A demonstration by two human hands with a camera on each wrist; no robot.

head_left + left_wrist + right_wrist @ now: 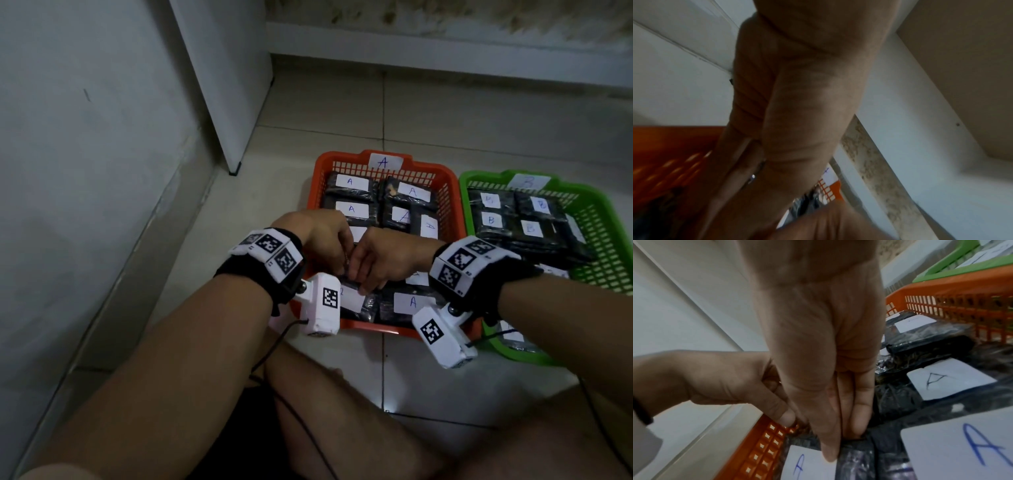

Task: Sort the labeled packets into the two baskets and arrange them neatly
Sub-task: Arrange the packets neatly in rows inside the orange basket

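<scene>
On the tiled floor [342, 109], at twelve o'clock of the knees: orange basket [448, 192] tagged "A" on its far rim, packed with black packets [346, 192], each with a white label reading "A" in blue. At three o'clock of it, just beside: green basket [613, 233] with packets [534, 219] marked "B"; own rim tag too blurred to read. Over the near-left corner of the orange basket, both hands together. Right hand [818, 353]: fingers [861, 402] straight, pressed down between packets. Left hand [719, 382]: fingers curled at the basket wall; cannot tell what, if anything, is pinched. Long axes of most labels toward three and nine o'clock.
</scene>
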